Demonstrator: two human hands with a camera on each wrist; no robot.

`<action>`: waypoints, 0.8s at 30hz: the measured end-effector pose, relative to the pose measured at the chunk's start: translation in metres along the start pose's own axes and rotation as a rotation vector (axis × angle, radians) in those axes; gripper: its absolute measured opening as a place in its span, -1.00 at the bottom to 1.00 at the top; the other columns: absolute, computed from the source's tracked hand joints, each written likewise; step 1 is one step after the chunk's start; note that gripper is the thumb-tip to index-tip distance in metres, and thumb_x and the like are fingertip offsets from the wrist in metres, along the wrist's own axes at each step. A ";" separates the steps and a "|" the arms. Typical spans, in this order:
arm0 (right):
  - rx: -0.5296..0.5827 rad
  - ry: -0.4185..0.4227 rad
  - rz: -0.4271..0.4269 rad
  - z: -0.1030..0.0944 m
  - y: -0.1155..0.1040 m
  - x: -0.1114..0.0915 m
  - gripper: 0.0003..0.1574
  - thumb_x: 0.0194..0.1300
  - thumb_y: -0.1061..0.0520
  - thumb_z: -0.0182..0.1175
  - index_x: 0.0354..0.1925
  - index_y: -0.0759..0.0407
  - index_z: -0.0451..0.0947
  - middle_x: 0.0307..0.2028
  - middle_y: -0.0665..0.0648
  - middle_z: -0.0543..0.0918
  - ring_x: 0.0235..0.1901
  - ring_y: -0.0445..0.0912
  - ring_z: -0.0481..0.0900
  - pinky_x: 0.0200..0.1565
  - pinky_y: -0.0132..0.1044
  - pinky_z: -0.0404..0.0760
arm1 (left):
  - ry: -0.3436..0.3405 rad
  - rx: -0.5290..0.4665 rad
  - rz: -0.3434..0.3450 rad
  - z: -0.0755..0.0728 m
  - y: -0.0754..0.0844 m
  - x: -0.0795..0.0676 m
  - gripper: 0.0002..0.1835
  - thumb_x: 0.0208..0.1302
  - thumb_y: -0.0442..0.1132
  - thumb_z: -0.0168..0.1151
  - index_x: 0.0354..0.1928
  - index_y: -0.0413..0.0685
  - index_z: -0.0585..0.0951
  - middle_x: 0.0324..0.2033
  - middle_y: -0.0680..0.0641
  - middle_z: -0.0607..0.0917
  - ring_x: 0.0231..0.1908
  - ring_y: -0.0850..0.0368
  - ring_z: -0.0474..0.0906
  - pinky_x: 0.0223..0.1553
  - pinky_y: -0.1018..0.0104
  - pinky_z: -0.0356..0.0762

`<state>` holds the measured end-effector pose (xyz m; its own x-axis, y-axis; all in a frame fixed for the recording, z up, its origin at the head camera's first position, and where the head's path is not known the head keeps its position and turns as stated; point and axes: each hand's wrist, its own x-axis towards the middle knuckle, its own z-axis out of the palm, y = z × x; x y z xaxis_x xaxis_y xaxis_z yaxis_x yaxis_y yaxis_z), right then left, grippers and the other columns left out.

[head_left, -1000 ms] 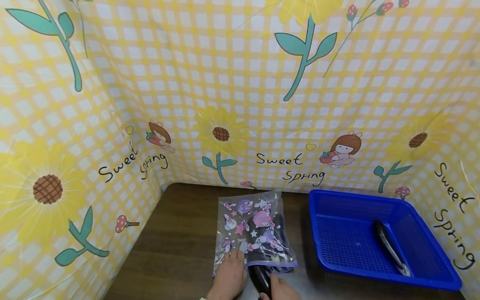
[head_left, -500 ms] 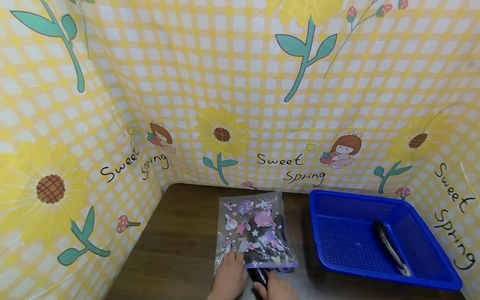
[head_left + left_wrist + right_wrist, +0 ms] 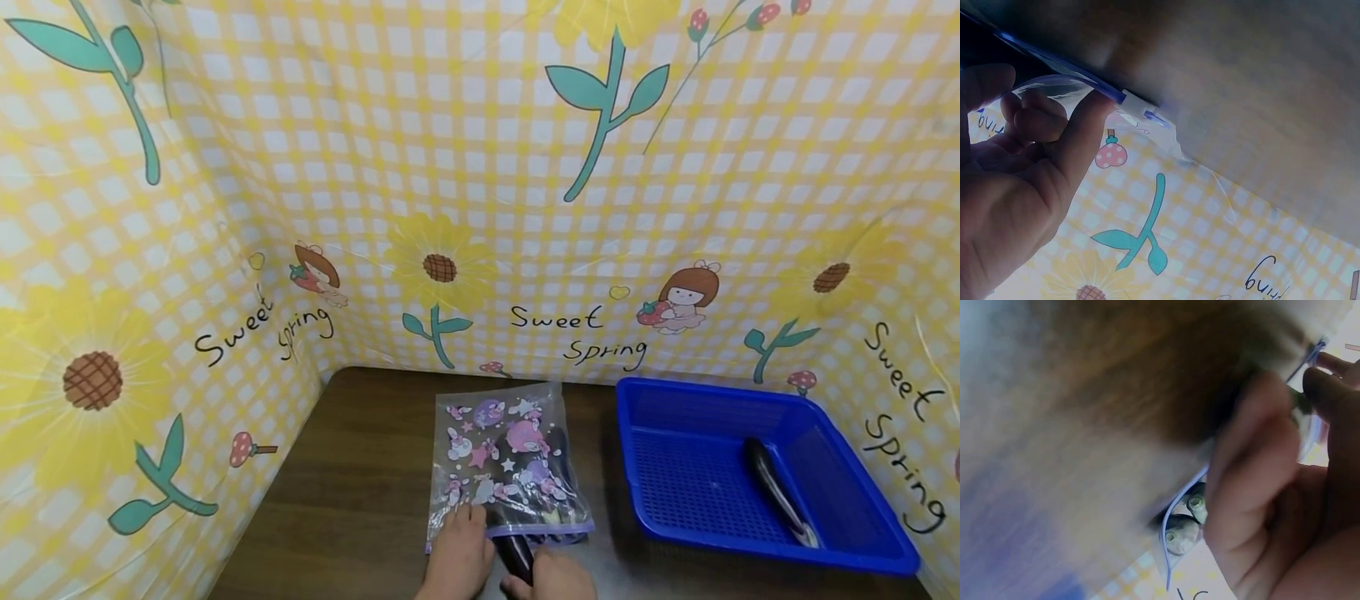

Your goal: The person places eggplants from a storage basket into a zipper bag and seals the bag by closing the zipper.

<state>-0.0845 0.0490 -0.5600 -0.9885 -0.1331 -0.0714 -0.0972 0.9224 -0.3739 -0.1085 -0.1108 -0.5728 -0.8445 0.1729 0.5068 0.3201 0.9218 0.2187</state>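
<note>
A clear zip bag point(image 3: 480, 442) with pink and purple cartoon prints lies flat, its purple-edged mouth toward me. My left hand point(image 3: 459, 546) holds the left part of that mouth; in the left wrist view its index finger point(image 3: 1088, 128) touches the edge beside the white slider point(image 3: 1141, 111). My right hand point(image 3: 557, 575) grips an eggplant point(image 3: 513, 557) partly inside the mouth. Dark eggplants point(image 3: 558, 458) show through the film on the bag's right side. Their stem ends point(image 3: 1172, 537) appear at the mouth in the right wrist view, where my right hand point(image 3: 1260, 481) hides most of the held eggplant.
On the right stands a blue plastic basket point(image 3: 633, 492) with one eggplant point(image 3: 776, 492) in it. The brown wooden table point(image 3: 337, 483) extends left of the bag. A yellow checked cloth point(image 3: 480, 167) hangs around the back and sides.
The gripped eggplant has slid slightly farther into the bag, with less of it showing outside. My left hand stays at the bag's mouth. The basket and its eggplant have not moved.
</note>
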 end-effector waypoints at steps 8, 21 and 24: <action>0.012 -0.055 -0.088 -0.005 0.011 -0.009 -0.57 -0.01 -0.11 0.28 -0.57 0.17 0.36 -0.72 0.03 0.35 -0.73 -0.08 0.34 -0.64 -0.12 0.33 | -0.005 0.004 0.008 0.001 0.001 0.000 -0.73 -0.24 -0.29 0.28 -0.44 -0.21 0.44 -0.57 -0.06 0.37 -0.56 -0.02 0.33 -0.63 0.12 0.34; 0.047 -0.012 -0.034 0.005 -0.002 0.002 -0.52 0.11 -0.14 0.26 -0.73 0.08 0.38 -0.71 0.01 0.42 -0.69 -0.05 0.42 -0.60 -0.09 0.39 | -0.040 0.020 0.008 -0.002 0.002 0.001 -0.75 -0.23 -0.27 0.29 -0.46 -0.20 0.45 -0.56 -0.09 0.40 -0.55 -0.02 0.35 -0.66 0.12 0.33; 0.042 0.023 -0.018 0.008 -0.005 0.006 -0.53 0.11 -0.14 0.26 -0.73 0.08 0.41 -0.68 0.05 0.48 -0.66 0.00 0.47 -0.58 -0.06 0.42 | -0.021 0.026 0.021 -0.001 0.002 0.001 -0.74 -0.24 -0.27 0.30 -0.49 -0.18 0.42 -0.57 -0.08 0.38 -0.56 -0.02 0.33 -0.70 0.14 0.29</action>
<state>-0.0893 0.0409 -0.5666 -0.9891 -0.1407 -0.0433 -0.1105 0.9037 -0.4137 -0.1081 -0.1088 -0.5705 -0.8467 0.1997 0.4932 0.3269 0.9265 0.1862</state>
